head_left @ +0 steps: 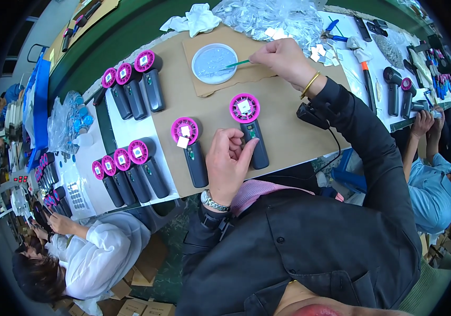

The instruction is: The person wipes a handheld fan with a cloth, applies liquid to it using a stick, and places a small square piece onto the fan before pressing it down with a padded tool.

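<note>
fans point(250, 134): matt dark plastic handles, glossy pink plastic heads | dish point(214, 63): smooth pale plastic, slight sheen | mat point(288, 116): matt brown cardboard | watch point(214, 201): shiny metal | bangle point(310, 84): glossy gold metal | bags point(273, 16): crinkled clear plastic film

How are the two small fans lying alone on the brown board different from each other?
The right fan is touched by the left hand; the left fan lies untouched. On the left fan a second white square sits at the lower rim of its head, while the right fan shows only a centre square. Both have pink heads and dark handles.
</note>
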`<state>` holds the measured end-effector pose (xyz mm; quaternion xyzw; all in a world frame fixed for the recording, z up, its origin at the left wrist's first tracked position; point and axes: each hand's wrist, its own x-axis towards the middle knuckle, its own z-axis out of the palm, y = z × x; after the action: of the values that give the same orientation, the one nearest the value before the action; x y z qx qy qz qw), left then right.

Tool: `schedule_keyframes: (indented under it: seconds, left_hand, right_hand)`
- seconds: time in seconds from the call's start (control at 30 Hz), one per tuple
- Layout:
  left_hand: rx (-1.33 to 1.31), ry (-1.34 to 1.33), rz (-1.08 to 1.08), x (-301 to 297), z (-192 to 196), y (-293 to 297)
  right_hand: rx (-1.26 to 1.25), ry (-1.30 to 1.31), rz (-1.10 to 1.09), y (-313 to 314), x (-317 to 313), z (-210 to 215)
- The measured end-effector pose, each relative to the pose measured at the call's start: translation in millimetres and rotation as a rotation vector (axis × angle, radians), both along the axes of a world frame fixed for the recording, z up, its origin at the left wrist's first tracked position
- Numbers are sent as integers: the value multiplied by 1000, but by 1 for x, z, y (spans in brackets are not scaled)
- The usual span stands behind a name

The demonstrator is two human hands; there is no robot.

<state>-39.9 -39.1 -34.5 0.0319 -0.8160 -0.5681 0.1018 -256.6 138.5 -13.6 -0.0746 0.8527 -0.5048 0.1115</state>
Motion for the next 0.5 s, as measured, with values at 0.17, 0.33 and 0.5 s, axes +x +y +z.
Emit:
schedule_keyframes:
  seconds: [0.17,0.33,0.5]
  left_hand:
    - [-12,-21,-4,0,-1,-2]
    - [-9,-35,-3,-1,1,-2]
    - [-27,-32,-7,-1,2,-2]
  right_hand:
    - [-81,-81,-29,-5,-3,-8]
    - [-118,-143,-66,-11,-2,-6]
    - [-179,-250,-91,-17,-1,0]
